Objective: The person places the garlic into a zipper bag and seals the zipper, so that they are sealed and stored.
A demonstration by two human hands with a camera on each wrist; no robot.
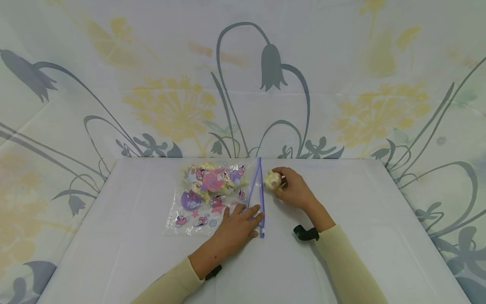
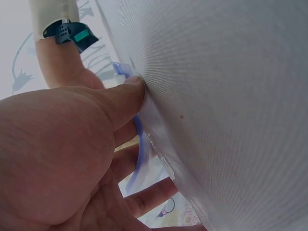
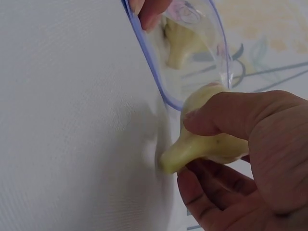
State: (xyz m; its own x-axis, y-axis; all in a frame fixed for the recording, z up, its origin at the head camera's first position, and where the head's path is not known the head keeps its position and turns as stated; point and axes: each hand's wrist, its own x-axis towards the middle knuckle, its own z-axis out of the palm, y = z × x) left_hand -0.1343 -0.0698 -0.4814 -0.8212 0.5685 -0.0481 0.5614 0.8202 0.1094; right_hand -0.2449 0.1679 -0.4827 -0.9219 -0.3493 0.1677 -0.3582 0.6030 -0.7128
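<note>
A clear printed zip bag [image 1: 218,208] lies flat on the table, its purple-edged mouth [image 1: 261,185] facing right and parted. Several pale garlic bulbs [image 1: 201,192] show inside, toward the far side. My left hand [image 1: 236,228] rests on the bag by the near part of the mouth, fingers spread; in the left wrist view its thumb [image 2: 130,94] lies at the zip edge. Just right of the mouth, my right hand [image 1: 298,192] holds one garlic bulb [image 3: 207,130] between thumb and fingers. In the right wrist view that bulb's stem points down toward the tabletop, and another bulb [image 3: 180,43] shows inside the bag.
White cloth covers the table [image 1: 125,236]. A flower-printed curtain [image 1: 243,84] stands along the back edge and both sides. Dark wrist cameras sit on both wrists, the right one [image 1: 305,233] low beside the sleeve.
</note>
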